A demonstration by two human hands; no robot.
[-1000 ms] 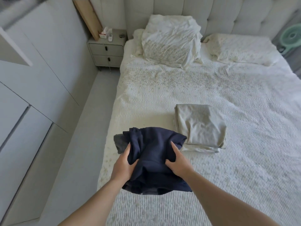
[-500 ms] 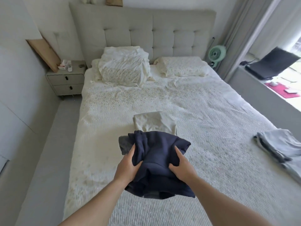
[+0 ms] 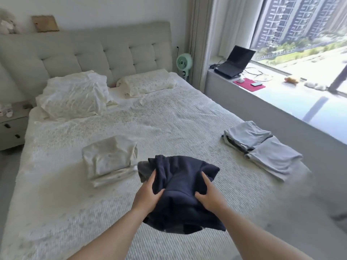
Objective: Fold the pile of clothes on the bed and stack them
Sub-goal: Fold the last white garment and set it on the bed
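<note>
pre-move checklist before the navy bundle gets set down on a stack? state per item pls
1. Both hands on the load: left hand and right hand each grip the navy bundle from its sides. ok.
2. Bundle neatly folded: the cloth bunches and hangs loose under the hands, and a grey piece sticks out at its left. not ok.
3. Bundle clear of the bed: it looks held above the cover. ok.
4. Cream stack ready to receive: folded, top bare. ok.
5. Grey stack ready to receive: folded, top bare, near the bed's right edge. ok.
6. Which stack is the target: cannot tell.
</note>
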